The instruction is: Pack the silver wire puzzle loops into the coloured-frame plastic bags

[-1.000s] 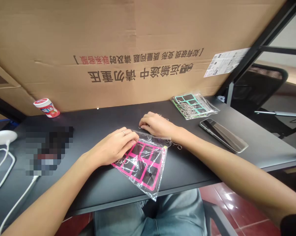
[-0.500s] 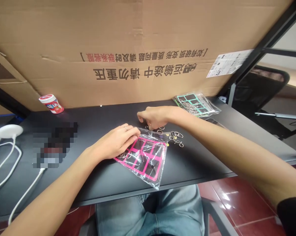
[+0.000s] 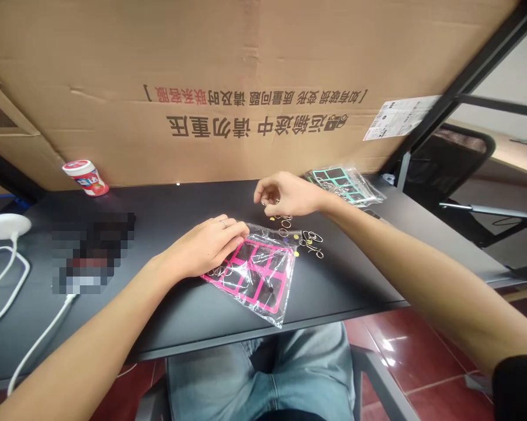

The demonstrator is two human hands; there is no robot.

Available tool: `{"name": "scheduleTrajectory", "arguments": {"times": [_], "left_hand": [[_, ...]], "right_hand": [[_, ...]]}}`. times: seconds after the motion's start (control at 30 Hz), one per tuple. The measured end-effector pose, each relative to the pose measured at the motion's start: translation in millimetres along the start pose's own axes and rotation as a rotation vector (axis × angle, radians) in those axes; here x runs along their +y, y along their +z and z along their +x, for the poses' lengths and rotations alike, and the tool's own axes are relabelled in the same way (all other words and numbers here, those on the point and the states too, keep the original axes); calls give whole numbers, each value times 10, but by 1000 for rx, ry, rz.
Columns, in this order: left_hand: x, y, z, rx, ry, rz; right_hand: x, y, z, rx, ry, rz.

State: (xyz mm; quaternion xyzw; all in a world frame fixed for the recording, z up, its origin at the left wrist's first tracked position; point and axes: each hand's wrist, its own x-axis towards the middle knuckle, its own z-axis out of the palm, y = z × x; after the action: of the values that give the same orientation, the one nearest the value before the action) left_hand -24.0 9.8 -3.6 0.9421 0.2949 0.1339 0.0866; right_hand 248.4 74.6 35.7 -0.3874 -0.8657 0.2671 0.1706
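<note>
A clear plastic bag (image 3: 263,280) with a pink grid card inside lies on the black desk (image 3: 167,316) in front of me. My left hand (image 3: 206,245) rests on the bag's upper left corner, fingers curled and pressing it down. My right hand (image 3: 285,196) is raised a little above the desk behind the bag, its fingers pinched on a small metal ring. Several loose metal rings (image 3: 305,237) lie on the desk just past the bag's open end.
A second bag with a green grid card (image 3: 345,184) lies at the back right. A large cardboard sheet (image 3: 246,88) stands along the desk's back edge. A small red-and-white container (image 3: 86,177) stands at the back left, white cables (image 3: 9,275) at the left.
My right hand has lifted off the desk and drawn back with a ring pinched in it, uncovering the loose rings. My left hand has stayed on the bag.
</note>
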Motion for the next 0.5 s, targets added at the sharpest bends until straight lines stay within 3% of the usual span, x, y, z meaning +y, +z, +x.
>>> {"name": "scheduleTrajectory", "arguments": {"times": [0.07, 0.17, 0.2, 0.23, 0.33, 0.4, 0.5], "left_hand": [[2, -4, 5, 14, 14, 19], [14, -26, 14, 44, 43, 34], [18, -36, 16, 56, 52, 32], [22, -47, 16, 70, 57, 28], [24, -68, 8, 89, 52, 9], [16, -65, 1, 71, 47, 1], [2, -37, -2, 17, 28, -14]], "right_hand": [[-130, 31, -74, -18, -13, 84], [-270, 42, -200, -196, -100, 119], [-260, 23, -239, -202, -118, 135], [-213, -7, -276, -148, -113, 148], [106, -113, -375, 192, -23, 32], [358, -140, -429, 177, 66, -155], [608, -78, -480, 76, 50, -281]]}}
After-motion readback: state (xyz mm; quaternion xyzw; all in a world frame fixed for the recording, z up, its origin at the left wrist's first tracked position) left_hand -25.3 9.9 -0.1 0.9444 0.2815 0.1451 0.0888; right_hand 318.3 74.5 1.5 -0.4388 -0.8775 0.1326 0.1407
